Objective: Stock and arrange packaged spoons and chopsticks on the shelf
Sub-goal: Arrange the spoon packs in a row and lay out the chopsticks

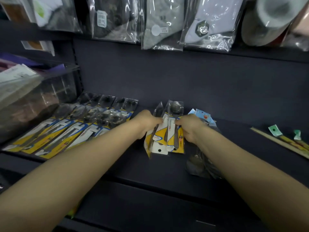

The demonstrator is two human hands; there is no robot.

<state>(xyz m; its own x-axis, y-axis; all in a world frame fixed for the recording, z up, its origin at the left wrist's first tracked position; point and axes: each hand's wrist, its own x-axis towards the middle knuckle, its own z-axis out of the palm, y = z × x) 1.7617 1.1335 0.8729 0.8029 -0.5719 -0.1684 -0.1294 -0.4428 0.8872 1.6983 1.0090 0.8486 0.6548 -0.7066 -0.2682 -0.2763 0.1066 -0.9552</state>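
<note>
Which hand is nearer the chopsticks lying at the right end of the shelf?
Right. The right hand grips the spoon packs mid-shelf, with bare shelf between it and the chopsticks. The left hand holds the packs' far side, further away.

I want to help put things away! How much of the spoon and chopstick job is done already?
Partly done. A row of spoon packs already lies side by side at the shelf's left. In hand: the left hand and right hand grip a few spoon packs mid-shelf. Left: the chopsticks lie loose at the right, and more packets wait under the right arm.
</note>
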